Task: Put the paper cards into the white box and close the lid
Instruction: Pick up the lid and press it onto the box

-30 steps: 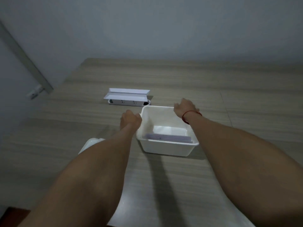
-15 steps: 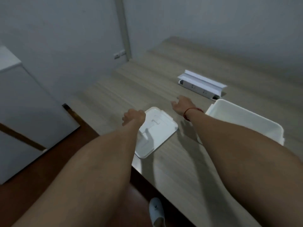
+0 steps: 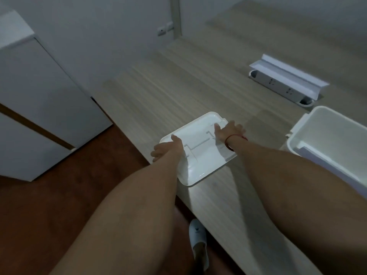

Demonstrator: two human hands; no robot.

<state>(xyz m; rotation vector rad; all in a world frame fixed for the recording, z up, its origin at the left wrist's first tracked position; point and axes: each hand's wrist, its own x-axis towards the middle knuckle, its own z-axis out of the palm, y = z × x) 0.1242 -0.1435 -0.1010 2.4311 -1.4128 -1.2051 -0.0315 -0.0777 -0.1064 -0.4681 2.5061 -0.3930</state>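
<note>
- A grey cabinet (image 3: 45, 100) stands at the far left on the reddish-brown floor (image 3: 59, 205).
- The left hand (image 3: 166, 150) grips the left edge of the white lid (image 3: 200, 155), thumb on top and fingers curled under the rim.
- The lid lies underside up at the near-left corner of the wooden tabletop (image 3: 178, 92), its near corner reaching the table's edge.
- The right hand (image 3: 228, 132), with a red string round the wrist, holds the lid's right edge, thumb laid on the inner face.
- A white slipper (image 3: 198, 241) shows on the floor below the table edge.
- A white power strip (image 3: 286, 84) under a folded white cover lies farther back.
- The white box (image 3: 329, 141) stands open at the right, well apart from the lid, with the paper cards (image 3: 309, 151) lying inside it.
</note>
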